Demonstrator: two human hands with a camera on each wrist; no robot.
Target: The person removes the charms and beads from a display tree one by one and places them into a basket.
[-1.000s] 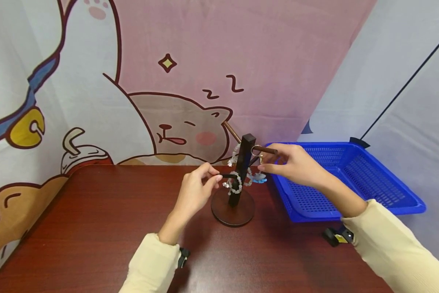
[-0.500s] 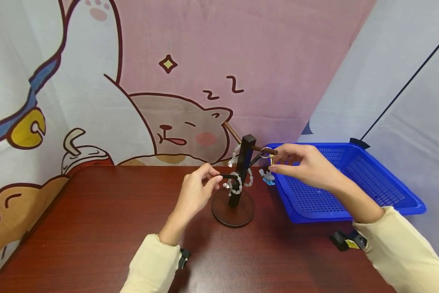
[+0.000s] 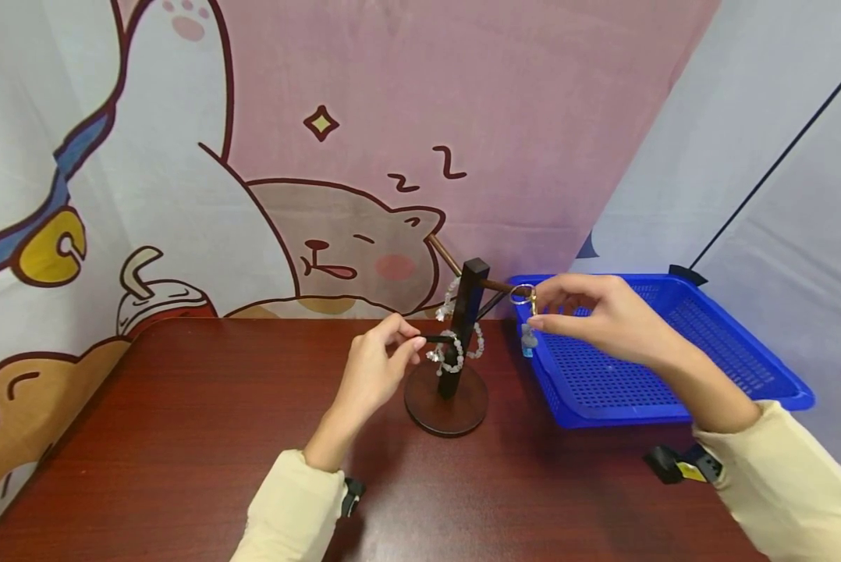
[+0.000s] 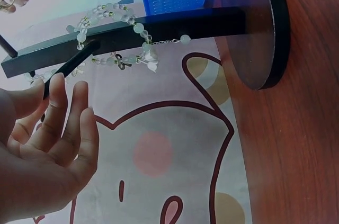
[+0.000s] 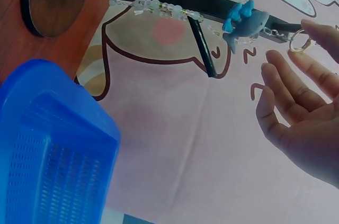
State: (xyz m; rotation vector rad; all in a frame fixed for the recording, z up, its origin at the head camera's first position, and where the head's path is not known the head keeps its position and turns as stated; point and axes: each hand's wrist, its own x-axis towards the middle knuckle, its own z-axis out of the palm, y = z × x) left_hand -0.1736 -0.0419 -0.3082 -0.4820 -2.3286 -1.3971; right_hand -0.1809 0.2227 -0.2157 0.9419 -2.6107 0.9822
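A dark wooden jewelry stand (image 3: 467, 300) rises from a round base on the table. My left hand (image 3: 374, 359) pinches the end of its lower front peg (image 4: 71, 64). From that peg hangs a pale beaded bracelet (image 4: 139, 27) with a white flower charm. Between thumb and forefinger, my right hand (image 3: 596, 321) pinches a keychain by its gold fittings. Its ring (image 3: 523, 295) overlaps the tip of the upper right peg. Below dangles a grey-and-blue, dolphin-like charm (image 5: 248, 24). More beaded bracelets (image 3: 477, 343) hang on other pegs.
A blue plastic basket (image 3: 603, 414) stands right of the stand, under my right forearm. The reddish-brown table (image 3: 238, 437) reaches back to a printed cartoon curtain (image 3: 519, 140).
My right hand has moved rightward, sliding the keychain ring along the upper peg to its tip. The charm has swung right, to the basket's edge. My left hand stays on its peg.
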